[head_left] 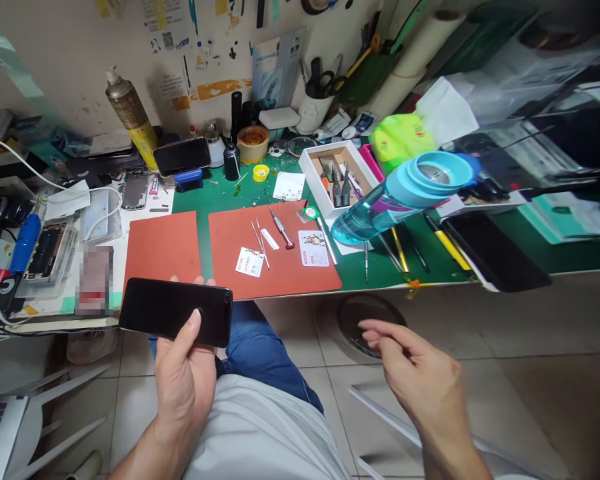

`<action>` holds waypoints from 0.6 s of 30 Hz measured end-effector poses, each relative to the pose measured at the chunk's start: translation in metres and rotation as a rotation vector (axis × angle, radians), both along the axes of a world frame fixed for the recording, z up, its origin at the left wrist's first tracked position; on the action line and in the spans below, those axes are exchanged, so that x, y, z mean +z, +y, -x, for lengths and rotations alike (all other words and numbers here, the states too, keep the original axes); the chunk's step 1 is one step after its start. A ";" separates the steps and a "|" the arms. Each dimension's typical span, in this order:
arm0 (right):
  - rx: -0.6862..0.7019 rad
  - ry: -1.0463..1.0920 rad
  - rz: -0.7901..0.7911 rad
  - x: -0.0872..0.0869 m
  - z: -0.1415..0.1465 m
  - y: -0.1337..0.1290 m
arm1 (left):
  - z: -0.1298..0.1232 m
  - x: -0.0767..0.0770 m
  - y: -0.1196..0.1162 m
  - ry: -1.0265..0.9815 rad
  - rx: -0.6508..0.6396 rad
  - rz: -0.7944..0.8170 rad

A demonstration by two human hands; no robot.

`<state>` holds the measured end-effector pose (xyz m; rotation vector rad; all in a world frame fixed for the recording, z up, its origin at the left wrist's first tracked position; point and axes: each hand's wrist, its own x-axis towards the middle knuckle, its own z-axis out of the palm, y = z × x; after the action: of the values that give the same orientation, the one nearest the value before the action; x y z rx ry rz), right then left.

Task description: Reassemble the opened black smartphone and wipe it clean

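Note:
A black phone (pixel 165 308) rests in my left hand (pixel 187 373), its dark screen facing up and my thumb across its right part, in front of the table edge. My right hand (pixel 420 380) hangs over the floor to the right, fingers bent and drawn together; whether something small is between them cannot be made out. On the orange mat (pixel 230 273) beyond lie a screwdriver (pixel 281 228), tweezers (pixel 259 241), a small white strip (pixel 269 239) and two printed cards, one (pixel 250 262) left and one (pixel 314 249) right.
A tilted blue water bottle (pixel 370 213) stands by a white tool box (pixel 325 200). At right lies another black phone-like device (pixel 495 252). A spray can (pixel 133 117), a propped phone (pixel 182 157) and open phone parts (pixel 47 250) are at left. A round black bin (pixel 373 323) is below the table.

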<state>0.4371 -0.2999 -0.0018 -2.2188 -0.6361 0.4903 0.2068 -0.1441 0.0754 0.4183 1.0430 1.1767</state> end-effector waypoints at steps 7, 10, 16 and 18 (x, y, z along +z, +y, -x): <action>0.279 0.467 -0.313 0.032 0.073 0.054 | -0.001 -0.001 -0.005 0.029 -0.017 -0.002; 0.376 0.717 -0.463 0.045 0.098 0.070 | 0.000 -0.001 -0.007 0.049 -0.022 -0.020; 0.445 0.778 -0.520 0.057 0.115 0.086 | 0.004 -0.002 -0.008 0.052 -0.051 -0.037; 0.436 0.784 -0.525 0.059 0.115 0.088 | 0.005 -0.002 -0.009 0.051 -0.050 -0.031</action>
<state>0.3226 -0.2119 0.0577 -1.2390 -0.7016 1.1799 0.2021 -0.1528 0.0733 0.4989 1.0534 1.1435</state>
